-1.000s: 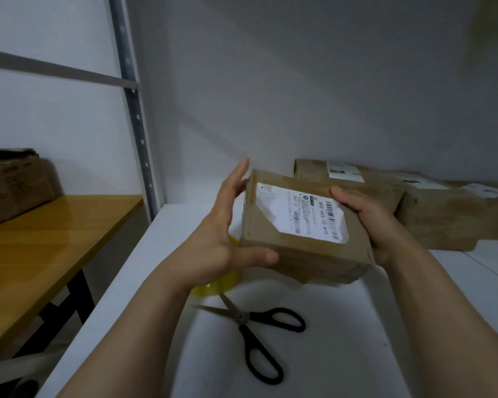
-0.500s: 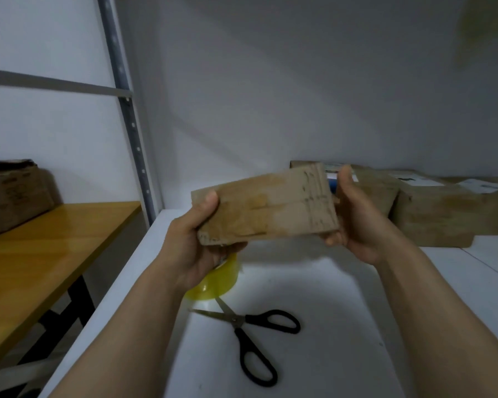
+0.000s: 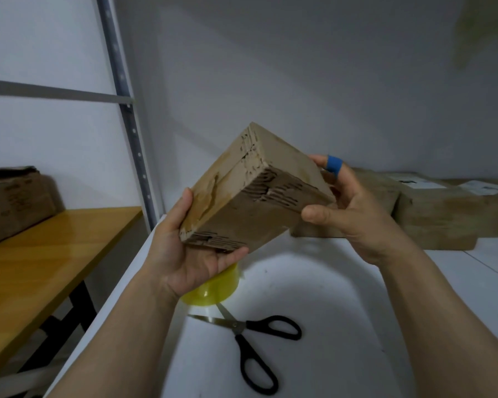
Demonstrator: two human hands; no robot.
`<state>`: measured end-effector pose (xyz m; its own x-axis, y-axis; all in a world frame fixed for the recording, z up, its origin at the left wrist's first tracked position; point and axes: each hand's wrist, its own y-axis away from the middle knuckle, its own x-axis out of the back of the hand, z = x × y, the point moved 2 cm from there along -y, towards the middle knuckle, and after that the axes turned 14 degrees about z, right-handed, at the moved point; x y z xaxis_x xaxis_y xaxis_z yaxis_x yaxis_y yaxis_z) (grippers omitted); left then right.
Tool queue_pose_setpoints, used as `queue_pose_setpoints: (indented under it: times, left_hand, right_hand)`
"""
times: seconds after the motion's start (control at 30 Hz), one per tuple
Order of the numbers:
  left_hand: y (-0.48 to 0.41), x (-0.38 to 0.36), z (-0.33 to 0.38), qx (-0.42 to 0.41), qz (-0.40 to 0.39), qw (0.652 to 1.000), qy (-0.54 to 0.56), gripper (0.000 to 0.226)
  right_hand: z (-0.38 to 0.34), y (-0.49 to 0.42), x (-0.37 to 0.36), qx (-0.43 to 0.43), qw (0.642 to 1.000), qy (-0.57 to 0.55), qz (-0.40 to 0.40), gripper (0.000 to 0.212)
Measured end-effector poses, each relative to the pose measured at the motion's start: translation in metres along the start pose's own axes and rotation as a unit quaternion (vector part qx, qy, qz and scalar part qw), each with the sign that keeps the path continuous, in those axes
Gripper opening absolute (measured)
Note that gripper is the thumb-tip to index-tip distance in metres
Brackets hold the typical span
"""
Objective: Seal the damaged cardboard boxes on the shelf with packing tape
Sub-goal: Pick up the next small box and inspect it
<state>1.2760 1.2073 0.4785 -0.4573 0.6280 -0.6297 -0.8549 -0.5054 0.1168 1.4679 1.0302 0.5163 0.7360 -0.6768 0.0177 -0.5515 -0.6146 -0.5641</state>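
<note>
Cardboard box point(image 3: 250, 202), torn, contents hidden: left hand point(image 3: 190, 262) and right hand point(image 3: 354, 222) grip it.

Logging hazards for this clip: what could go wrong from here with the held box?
The box is torn along its edges, corrugation exposed; the left hand and right hand holding it tilted could tear it further. If it slips, it may land on the open scissors and yellow tape roll below.

Dim, bluish light leaves soft shadows ringing a brighter patch on the white shelf point(image 3: 328, 305). The wooden table point(image 3: 55, 254) carries a dull sheen (soft-edged), and the metal upright point(image 3: 126, 116) bows with wide-angle distortion.
</note>
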Motion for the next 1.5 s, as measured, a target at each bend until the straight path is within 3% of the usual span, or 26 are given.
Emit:
queue_pose_setpoints:
  times: [0.1,0.3,0.43,0.57,0.73,1.03,1.27,1.43,1.5]
  left_hand:
    - [-0.003,0.001,-0.004,0.027,-0.037,0.999,-0.022,0.085]
    - [-0.007,0.002,-0.007,0.039,-0.062,0.995,-0.07,0.119]
    - [-0.005,-0.003,-0.001,-0.073,-0.004,0.993,-0.097,0.122]
    - [-0.006,-0.01,-0.004,-0.214,0.057,0.956,-0.191,0.134]
    - [-0.008,-0.015,-0.013,-0.27,0.069,0.94,-0.198,0.123]
    - [-0.008,-0.013,-0.009,-0.253,0.04,0.948,-0.189,0.091]
    - [-0.011,-0.009,-0.01,-0.242,0.03,0.954,-0.173,0.088]
    - [-0.011,-0.008,-0.008,-0.191,0.03,0.974,-0.118,0.083]
    - [-0.012,-0.007,-0.008,-0.167,0.011,0.982,-0.082,0.083]
  right_hand:
    - [-0.003,0.001,-0.002,-0.006,0.999,-0.049,0.021,0.07]
    - [0.0,-0.003,0.001,-0.05,0.989,-0.094,0.1,0.066]
    - [0.005,-0.006,0.006,-0.102,0.978,-0.115,0.138,0.06]
    - [0.014,-0.009,0.009,-0.138,0.974,-0.127,0.125,0.046]
    - [0.021,-0.008,0.006,-0.177,0.971,-0.121,0.103,0.056]
    - [0.024,-0.006,0.002,-0.179,0.975,-0.119,0.055,0.067]
    - [0.028,-0.006,-0.003,-0.194,0.965,-0.171,0.037,0.054]
    - [0.033,-0.008,0.0,-0.132,0.985,-0.109,-0.017,0.099]
    - [0.03,-0.008,0.002,-0.119,0.987,-0.106,0.009,0.104]
